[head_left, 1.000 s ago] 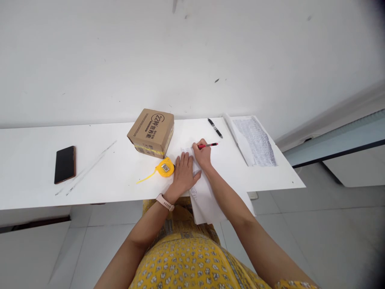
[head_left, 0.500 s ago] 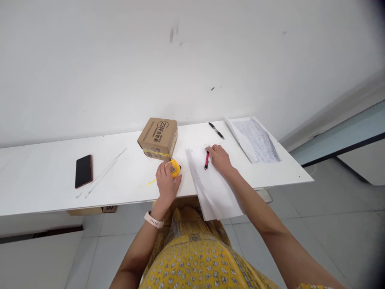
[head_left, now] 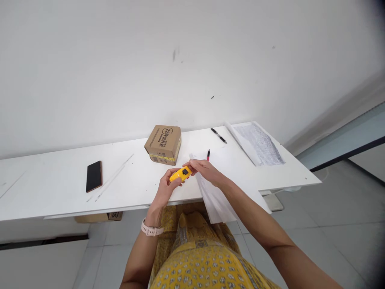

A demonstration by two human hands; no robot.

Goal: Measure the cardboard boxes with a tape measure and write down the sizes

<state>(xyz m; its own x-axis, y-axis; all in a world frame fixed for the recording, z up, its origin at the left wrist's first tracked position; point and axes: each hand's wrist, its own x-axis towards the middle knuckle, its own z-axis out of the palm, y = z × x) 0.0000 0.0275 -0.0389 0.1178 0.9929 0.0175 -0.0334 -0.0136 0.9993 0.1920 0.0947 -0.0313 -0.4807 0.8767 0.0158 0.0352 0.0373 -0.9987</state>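
I hold a yellow tape measure (head_left: 180, 174) above the front of the white table (head_left: 60, 188). My left hand (head_left: 166, 188) grips it from below, and my right hand (head_left: 203, 169) pinches its right end. A red pen (head_left: 208, 155) lies behind my right hand on a white sheet of paper (head_left: 216, 196) that hangs over the table's front edge. A small cardboard box (head_left: 164, 144) stands just behind the tape measure.
A black phone (head_left: 94, 176) lies at the left of the table beside thin clear rods (head_left: 111, 176). A black pen (head_left: 218, 135) and a printed sheet (head_left: 258, 143) lie at the back right. A white wall rises right behind the table. Grey floor tiles show below.
My right hand stopped writing and laid the red pen on the paper. My left hand picked the tape measure up off the table, and both hands now hold it.
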